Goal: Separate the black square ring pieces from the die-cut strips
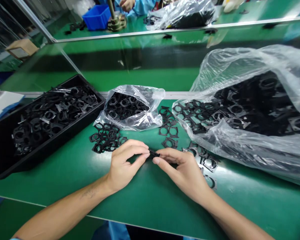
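Between both hands, just above the green table, is a small black plastic part (153,154), seen nearly edge-on. My left hand (126,163) pinches its left end between thumb and fingers. Its right end is gripped by the thumb and fingers of my right hand (183,170). Fingers cover much of the part, so its full shape is hidden. Beyond my left hand lies a pile of black ring-shaped parts (106,138). Several flat black frames with round holes (170,142) lie past the fingertips, and more loose frames (210,163) lie beside my right hand.
A black tray (52,141) full of parts stands at the left. A small clear bag (150,121) of parts lies mid-table, a large one (240,146) at right. Across a clear partition (150,66), a co-worker's hand (127,5) shows near a blue bin (96,18).
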A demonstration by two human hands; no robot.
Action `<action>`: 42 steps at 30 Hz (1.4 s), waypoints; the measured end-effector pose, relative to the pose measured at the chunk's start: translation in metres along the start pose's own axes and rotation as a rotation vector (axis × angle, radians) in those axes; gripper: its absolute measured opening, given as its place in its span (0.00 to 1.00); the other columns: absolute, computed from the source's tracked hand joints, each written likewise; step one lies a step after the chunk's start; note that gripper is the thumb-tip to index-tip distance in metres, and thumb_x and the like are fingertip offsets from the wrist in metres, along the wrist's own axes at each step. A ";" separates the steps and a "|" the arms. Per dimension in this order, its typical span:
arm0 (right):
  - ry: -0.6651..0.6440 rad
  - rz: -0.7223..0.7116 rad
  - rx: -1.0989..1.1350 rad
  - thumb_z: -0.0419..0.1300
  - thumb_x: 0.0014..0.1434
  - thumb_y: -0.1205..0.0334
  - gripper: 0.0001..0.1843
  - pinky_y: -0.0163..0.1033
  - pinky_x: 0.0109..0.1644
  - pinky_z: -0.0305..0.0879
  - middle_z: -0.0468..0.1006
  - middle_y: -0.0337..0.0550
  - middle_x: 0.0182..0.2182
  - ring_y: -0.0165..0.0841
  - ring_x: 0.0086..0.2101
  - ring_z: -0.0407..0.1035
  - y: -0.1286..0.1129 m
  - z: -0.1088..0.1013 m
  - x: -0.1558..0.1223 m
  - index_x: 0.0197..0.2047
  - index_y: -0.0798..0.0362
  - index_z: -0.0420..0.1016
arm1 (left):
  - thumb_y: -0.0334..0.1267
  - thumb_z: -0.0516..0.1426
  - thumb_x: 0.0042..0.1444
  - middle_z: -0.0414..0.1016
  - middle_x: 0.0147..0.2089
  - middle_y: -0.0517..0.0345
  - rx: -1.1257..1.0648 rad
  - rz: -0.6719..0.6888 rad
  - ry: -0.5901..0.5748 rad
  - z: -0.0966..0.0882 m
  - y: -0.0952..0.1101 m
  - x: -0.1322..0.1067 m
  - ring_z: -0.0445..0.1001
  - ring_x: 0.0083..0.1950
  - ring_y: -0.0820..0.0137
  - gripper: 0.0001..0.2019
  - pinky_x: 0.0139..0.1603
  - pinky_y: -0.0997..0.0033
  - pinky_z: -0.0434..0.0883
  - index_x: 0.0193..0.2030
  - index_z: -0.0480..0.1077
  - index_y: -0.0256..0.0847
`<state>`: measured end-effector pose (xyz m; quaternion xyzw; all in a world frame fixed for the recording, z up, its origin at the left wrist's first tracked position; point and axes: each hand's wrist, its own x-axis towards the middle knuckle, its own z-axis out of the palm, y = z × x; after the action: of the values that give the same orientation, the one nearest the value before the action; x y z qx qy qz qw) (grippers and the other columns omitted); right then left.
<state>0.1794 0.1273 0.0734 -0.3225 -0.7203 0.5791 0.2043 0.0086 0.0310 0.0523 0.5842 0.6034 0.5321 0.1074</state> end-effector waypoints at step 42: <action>0.108 -0.401 -0.211 0.61 0.67 0.66 0.09 0.36 0.37 0.78 0.86 0.43 0.31 0.35 0.29 0.80 0.001 -0.002 -0.003 0.39 0.50 0.83 | 0.28 0.65 0.59 0.78 0.38 0.57 -0.342 -0.252 -0.039 -0.005 0.001 0.002 0.77 0.41 0.71 0.05 0.46 0.72 0.73 0.38 0.76 0.41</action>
<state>0.1829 0.1271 0.0736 -0.2230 -0.8147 0.4303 0.3185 0.0052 0.0296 0.0562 0.4878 0.5703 0.5976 0.2822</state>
